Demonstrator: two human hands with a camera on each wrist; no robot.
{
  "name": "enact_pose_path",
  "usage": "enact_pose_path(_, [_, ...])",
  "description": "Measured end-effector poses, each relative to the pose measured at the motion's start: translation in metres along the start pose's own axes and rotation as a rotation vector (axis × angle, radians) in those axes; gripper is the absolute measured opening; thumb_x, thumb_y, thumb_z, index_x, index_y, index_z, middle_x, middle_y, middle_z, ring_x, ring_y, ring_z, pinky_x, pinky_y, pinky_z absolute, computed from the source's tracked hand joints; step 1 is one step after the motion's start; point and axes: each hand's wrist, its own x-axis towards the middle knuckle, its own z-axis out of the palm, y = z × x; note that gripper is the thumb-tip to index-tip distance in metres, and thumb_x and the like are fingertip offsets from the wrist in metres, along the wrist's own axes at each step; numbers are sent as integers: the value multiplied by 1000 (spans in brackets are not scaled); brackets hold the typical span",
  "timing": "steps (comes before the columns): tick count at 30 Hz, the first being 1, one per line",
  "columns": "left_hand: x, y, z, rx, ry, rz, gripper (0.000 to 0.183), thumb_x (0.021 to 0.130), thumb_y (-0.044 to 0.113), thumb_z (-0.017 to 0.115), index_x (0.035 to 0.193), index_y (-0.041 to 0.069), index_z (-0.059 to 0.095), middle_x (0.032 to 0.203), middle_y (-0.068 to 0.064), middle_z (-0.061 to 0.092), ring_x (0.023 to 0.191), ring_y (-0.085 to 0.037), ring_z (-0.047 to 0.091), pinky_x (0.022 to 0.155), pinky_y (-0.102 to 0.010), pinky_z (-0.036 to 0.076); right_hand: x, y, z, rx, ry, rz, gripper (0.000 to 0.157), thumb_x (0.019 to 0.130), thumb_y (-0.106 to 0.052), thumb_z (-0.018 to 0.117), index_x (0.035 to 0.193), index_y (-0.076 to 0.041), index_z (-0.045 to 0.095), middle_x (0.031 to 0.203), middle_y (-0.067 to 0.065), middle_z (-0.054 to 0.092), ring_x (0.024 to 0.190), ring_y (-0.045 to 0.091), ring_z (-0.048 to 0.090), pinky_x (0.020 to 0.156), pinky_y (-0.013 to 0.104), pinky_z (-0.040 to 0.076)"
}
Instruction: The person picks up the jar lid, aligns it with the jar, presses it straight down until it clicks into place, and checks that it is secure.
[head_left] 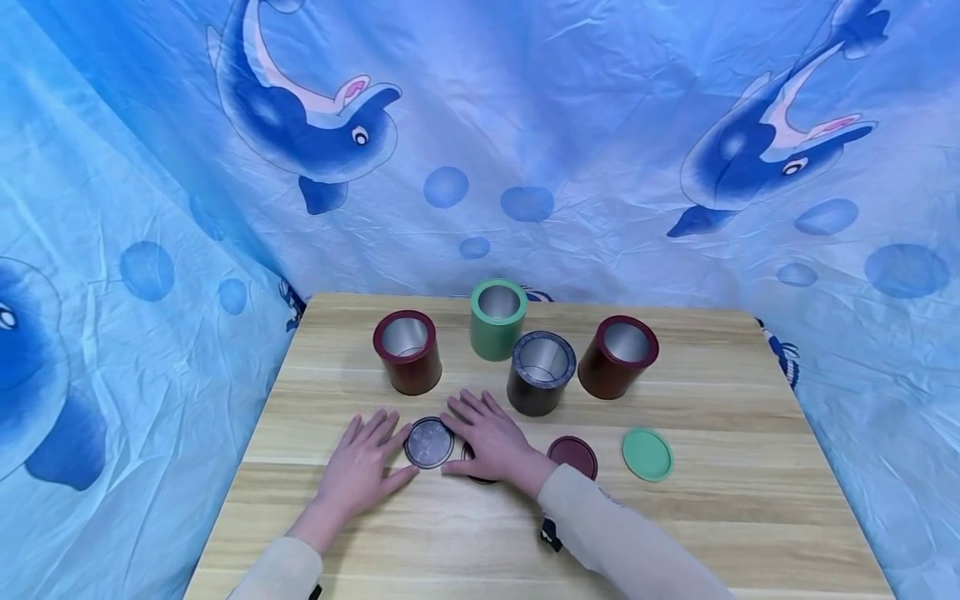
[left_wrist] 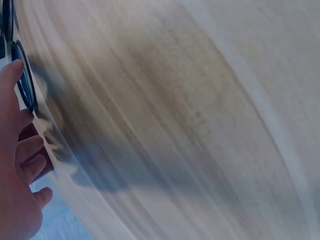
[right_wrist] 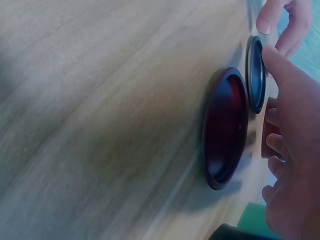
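Between my two hands a dark grey round lid [head_left: 429, 442] lies flat on the wooden table. My left hand [head_left: 362, 467] rests at its left side, fingers spread, with index finger and thumb close to the rim. From the right, my right hand [head_left: 491, 443] reaches over with fingers extended, its index fingertip near the same rim. Below that palm is a dark red lid [right_wrist: 226, 130], mostly hidden in the head view. Neither hand grips anything. Whether fingertips touch the grey lid I cannot tell.
Behind the hands stand open cans: a dark red one [head_left: 408, 354], a green one [head_left: 495, 333], a grey one [head_left: 536, 392] and another dark red one [head_left: 611, 371]. Right of my right forearm lie a dark red lid [head_left: 574, 456] and a green lid [head_left: 647, 455]. A blue curtain [head_left: 600, 258] surrounds the table.
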Motion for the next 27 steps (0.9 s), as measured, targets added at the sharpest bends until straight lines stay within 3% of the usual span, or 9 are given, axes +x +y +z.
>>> enact_pose_path(7, [-1, -3, 0, 2, 15, 20, 75, 90, 65, 76, 146, 15, 68, 154, -18, 59, 147, -41, 50, 123, -66, 33, 4, -1, 5, -12, -33, 2, 85, 95, -75, 62, 163, -24, 49, 174, 3, 33, 164, 27, 20, 133, 53, 15])
enact_pose_path(27, [2, -14, -4, -67, -36, 68, 82, 84, 69, 80, 144, 15, 69, 155, -17, 59, 149, -41, 48, 124, -66, 32, 7, -4, 13, -81, 73, -91, 73, 94, -69, 70, 150, -23, 64, 166, 6, 48, 158, 28, 36, 130, 58, 23])
